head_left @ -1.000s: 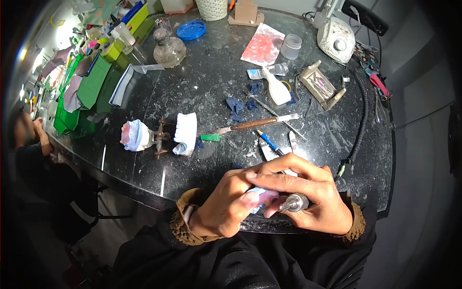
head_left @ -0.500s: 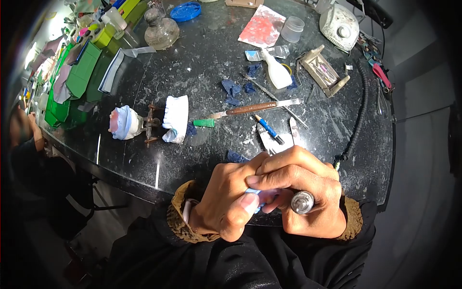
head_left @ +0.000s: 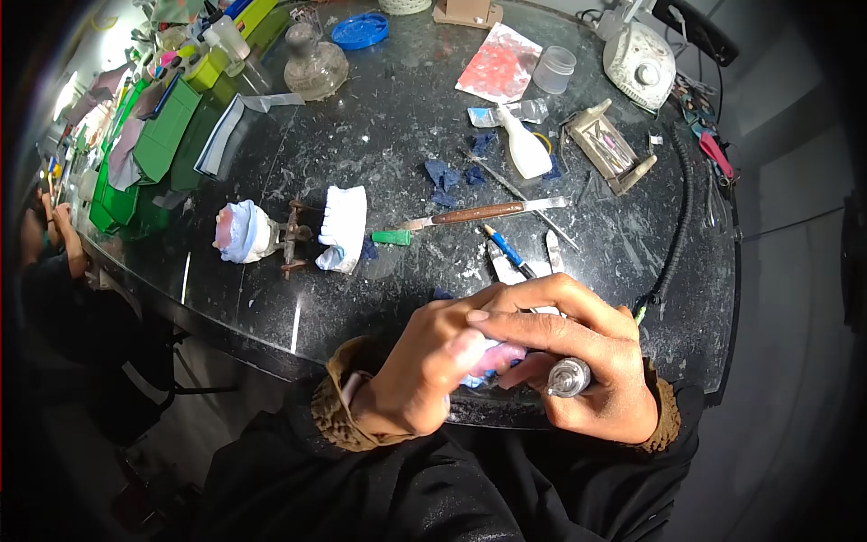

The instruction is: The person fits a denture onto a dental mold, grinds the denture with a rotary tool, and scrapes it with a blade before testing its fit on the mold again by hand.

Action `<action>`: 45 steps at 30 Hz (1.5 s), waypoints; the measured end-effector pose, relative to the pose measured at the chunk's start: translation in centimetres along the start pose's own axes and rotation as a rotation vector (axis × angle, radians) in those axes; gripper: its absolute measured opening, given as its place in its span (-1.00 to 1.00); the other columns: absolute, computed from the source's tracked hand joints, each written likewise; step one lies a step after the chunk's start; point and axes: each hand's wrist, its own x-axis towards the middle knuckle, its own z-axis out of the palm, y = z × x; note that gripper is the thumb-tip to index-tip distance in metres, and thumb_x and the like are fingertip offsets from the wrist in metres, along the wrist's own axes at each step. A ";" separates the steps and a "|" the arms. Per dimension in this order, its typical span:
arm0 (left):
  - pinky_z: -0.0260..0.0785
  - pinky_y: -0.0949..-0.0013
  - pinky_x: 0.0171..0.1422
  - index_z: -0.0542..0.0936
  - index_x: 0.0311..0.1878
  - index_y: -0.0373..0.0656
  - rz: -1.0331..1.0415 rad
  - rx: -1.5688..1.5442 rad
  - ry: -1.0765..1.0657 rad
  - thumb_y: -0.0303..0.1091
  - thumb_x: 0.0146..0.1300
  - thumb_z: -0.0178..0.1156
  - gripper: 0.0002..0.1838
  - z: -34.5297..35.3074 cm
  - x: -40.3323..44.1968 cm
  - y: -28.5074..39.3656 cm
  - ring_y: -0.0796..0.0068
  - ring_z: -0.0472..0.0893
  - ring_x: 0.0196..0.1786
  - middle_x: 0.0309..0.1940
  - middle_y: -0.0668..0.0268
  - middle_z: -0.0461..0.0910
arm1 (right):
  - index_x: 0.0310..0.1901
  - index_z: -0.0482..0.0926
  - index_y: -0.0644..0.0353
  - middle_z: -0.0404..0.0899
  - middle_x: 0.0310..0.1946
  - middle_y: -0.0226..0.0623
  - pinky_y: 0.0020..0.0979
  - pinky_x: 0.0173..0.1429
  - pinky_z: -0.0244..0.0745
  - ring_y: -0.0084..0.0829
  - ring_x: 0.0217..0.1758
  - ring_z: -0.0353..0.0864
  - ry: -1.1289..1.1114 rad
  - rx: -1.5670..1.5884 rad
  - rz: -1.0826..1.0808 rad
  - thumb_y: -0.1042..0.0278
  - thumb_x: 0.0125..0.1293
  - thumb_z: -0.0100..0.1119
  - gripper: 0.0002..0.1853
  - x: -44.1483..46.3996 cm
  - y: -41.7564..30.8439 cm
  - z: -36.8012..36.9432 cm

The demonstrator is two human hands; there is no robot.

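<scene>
Low in the view, my left hand (head_left: 424, 366) is closed around a pink-and-blue dental piece (head_left: 495, 359), mostly hidden by the fingers. My right hand (head_left: 601, 352) grips a rotary handpiece (head_left: 568, 378), whose round metal end points up at me. The handpiece's working tip is out of sight. My right fingers lie over the left ones, and the two hands touch. Just beyond them are a blue pencil (head_left: 509, 250) and a brown-handled spatula (head_left: 479, 212). A white dental cast (head_left: 343, 228) lies to the left, beside a hinged articulator (head_left: 294, 237) bearing a blue-and-pink model (head_left: 242, 232).
A black coiled cable (head_left: 679, 226) runs down the right side from near a white control box (head_left: 639, 68). Farther back are a white bottle (head_left: 526, 149), a small wooden rack (head_left: 610, 149), a plastic cup (head_left: 554, 70) and a glass burner (head_left: 316, 72). Another person's arm (head_left: 68, 237) shows at far left.
My left thumb and fingers have shifted, and more of the pink part of the dental piece shows. The whole bench appears slightly lower and farther right as the camera moves.
</scene>
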 end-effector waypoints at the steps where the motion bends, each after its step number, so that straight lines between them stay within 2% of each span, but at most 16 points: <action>1: 0.35 0.32 -0.39 0.46 -0.33 -0.40 0.081 0.066 -0.042 -0.11 0.26 -0.29 -0.51 -0.2 0.2 -0.3 0.24 0.51 -0.45 -0.40 0.05 0.47 | -0.06 0.57 0.12 0.55 -0.17 -0.37 -0.43 -0.33 0.60 -0.31 -0.27 0.66 -0.021 0.006 0.022 0.68 -0.29 0.11 -0.41 0.1 -0.3 -0.2; 4: 0.38 0.28 -0.55 0.41 -0.33 -0.30 0.343 0.334 -0.078 -0.24 0.22 -0.22 -0.69 -0.8 0.4 -1.7 0.13 0.51 -0.53 -0.41 0.01 0.46 | -0.11 0.58 0.12 0.55 -0.18 -0.38 -0.46 -0.35 0.59 -0.34 -0.26 0.65 -0.028 0.029 0.033 0.68 -0.33 0.10 -0.43 0.1 -0.5 -0.1; 6: 0.36 0.27 -0.64 0.31 -0.27 -0.19 0.415 0.450 -0.108 -0.37 0.17 -0.16 -0.87 -1.0 0.8 -1.7 0.11 0.50 -0.56 -0.43 0.00 0.45 | -0.13 0.58 0.12 0.56 -0.18 -0.39 -0.47 -0.35 0.59 -0.35 -0.26 0.65 -0.014 0.047 0.028 0.67 -0.34 0.10 -0.45 0.1 -0.3 0.2; 8: 0.33 0.27 -0.70 0.18 -0.19 -0.07 0.375 0.482 -0.172 -0.50 0.12 -0.11 -0.80 -1.2 1.3 -0.4 0.14 0.49 -0.58 -0.46 0.01 0.43 | -0.16 0.58 0.12 0.56 -0.18 -0.40 -0.48 -0.36 0.58 -0.36 -0.26 0.65 -0.003 0.068 0.031 0.66 -0.35 0.10 -0.46 0.0 -0.1 0.5; 11: 0.30 0.29 -0.73 0.19 -0.18 -0.05 0.533 0.510 -0.084 -0.49 0.13 -0.11 -0.80 -1.0 0.9 -2.4 0.17 0.46 -0.61 -0.47 0.03 0.43 | -0.24 0.61 0.35 0.54 -0.20 -0.16 -0.57 -0.32 0.66 -0.45 -0.28 0.64 -0.003 0.086 0.006 0.66 -0.29 -0.18 -0.52 0.3 -0.2 0.5; 14: 0.32 0.30 -0.67 0.32 -0.18 -0.16 0.638 0.537 0.013 -0.37 0.20 -0.20 -0.83 -0.6 0.6 -2.3 0.20 0.45 -0.61 -0.46 0.05 0.43 | -0.23 0.61 0.35 0.55 -0.21 -0.15 -0.59 -0.38 0.64 -0.43 -0.24 0.63 0.033 0.086 -0.048 0.66 -0.31 -0.18 -0.50 0.3 0.3 0.7; 16: 0.35 0.30 -0.54 0.40 -0.16 -0.24 0.468 0.351 0.002 -0.27 0.26 -0.27 -0.70 -0.3 0.6 -1.6 0.27 0.47 -0.55 -0.43 0.09 0.44 | -0.14 0.58 0.21 0.55 -0.17 -0.28 -0.49 -0.35 0.61 -0.38 -0.26 0.65 -0.015 0.039 -0.026 0.66 -0.32 0.00 -0.46 0.3 0.0 0.2; 18: 0.38 0.31 -0.36 0.48 -0.13 -0.32 0.095 -0.038 -0.045 -0.15 0.31 -0.34 -0.53 0.0 -0.3 -1.1 0.36 0.50 -0.45 -0.38 0.16 0.47 | -0.05 0.56 0.14 0.55 -0.15 -0.33 -0.44 -0.34 0.59 -0.35 -0.28 0.66 -0.029 -0.024 -0.033 0.67 -0.32 0.10 -0.40 0.2 -0.1 0.0; 21: 0.28 0.26 0.10 0.44 -0.02 -0.32 -0.496 -0.426 0.227 0.05 0.17 -0.19 -0.41 1.1 -1.3 1.8 0.29 0.49 0.01 -0.06 0.10 0.50 | 0.04 0.54 0.14 0.55 -0.13 -0.29 -0.44 -0.33 0.59 -0.33 -0.29 0.66 -0.007 -0.083 -0.065 0.67 -0.27 0.14 -0.35 0.3 0.1 0.0; 22: 0.27 0.24 0.15 0.42 0.08 -0.34 -0.538 -0.391 0.167 0.06 0.17 -0.23 -0.35 0.6 -1.0 1.9 0.26 0.48 0.03 -0.02 0.08 0.49 | 0.06 0.53 0.14 0.55 -0.13 -0.28 -0.44 -0.34 0.59 -0.33 -0.29 0.66 -0.013 -0.065 -0.057 0.66 -0.25 0.16 -0.35 0.4 -0.1 -0.3; 25: 0.22 0.42 -0.14 0.50 0.00 -0.27 -0.493 -0.472 0.163 0.02 0.30 -0.29 -0.43 0.5 -1.2 1.8 0.50 0.43 -0.25 -0.22 0.26 0.51 | 0.06 0.55 0.14 0.57 -0.17 -0.26 -0.46 -0.35 0.58 -0.35 -0.31 0.66 0.018 -0.050 -0.056 0.56 -0.13 0.32 -0.43 0.3 0.0 0.0; 30: 0.22 0.48 -0.25 0.52 -0.09 -0.26 -0.529 -0.514 0.174 0.04 0.29 -0.33 -0.42 0.6 -0.9 2.1 0.53 0.43 -0.37 -0.34 0.27 0.53 | 0.03 0.57 0.16 0.58 -0.21 -0.26 -0.47 -0.36 0.57 -0.35 -0.34 0.67 0.046 -0.049 -0.049 0.43 -0.06 0.39 -0.49 0.3 0.1 0.2; 33: 0.22 0.52 -0.33 0.53 -0.13 -0.27 -0.558 -0.601 0.142 0.05 0.28 -0.33 -0.41 0.2 -0.8 1.7 0.53 0.44 -0.43 -0.40 0.27 0.53 | 0.03 0.56 0.17 0.58 -0.21 -0.25 -0.46 -0.35 0.58 -0.34 -0.34 0.67 0.050 -0.051 -0.055 0.45 -0.07 0.39 -0.49 0.2 0.5 0.2; 37: 0.21 0.55 -0.42 0.52 -0.17 -0.28 -0.661 -0.637 0.158 0.08 0.27 -0.33 -0.39 0.4 -0.4 2.0 0.54 0.44 -0.47 -0.42 0.24 0.53 | -0.03 0.59 0.31 0.58 -0.24 -0.11 -0.46 -0.18 0.50 -0.37 -0.23 0.61 0.050 0.024 0.073 0.58 -0.05 0.38 -0.55 0.4 -0.6 0.2; 40: 0.37 0.11 0.02 0.26 0.18 -0.51 -0.763 -0.539 0.110 0.07 0.14 -0.25 -0.22 -0.1 -0.2 2.5 0.05 0.54 -0.11 -0.05 -0.14 0.46 | -0.04 0.60 0.32 0.58 -0.25 -0.11 -0.47 -0.18 0.50 -0.37 -0.23 0.62 0.054 0.029 0.077 0.60 -0.05 0.37 -0.56 0.4 -0.5 0.2; 45: 0.40 0.11 -0.04 0.29 0.12 -0.54 -0.742 -0.540 0.041 0.08 0.17 -0.29 -0.23 -0.4 -0.1 2.1 -0.01 0.55 -0.18 -0.15 -0.17 0.50 | -0.04 0.60 0.32 0.58 -0.24 -0.11 -0.47 -0.17 0.50 -0.37 -0.23 0.62 0.049 0.033 0.096 0.61 -0.05 0.36 -0.57 0.3 -0.4 0.2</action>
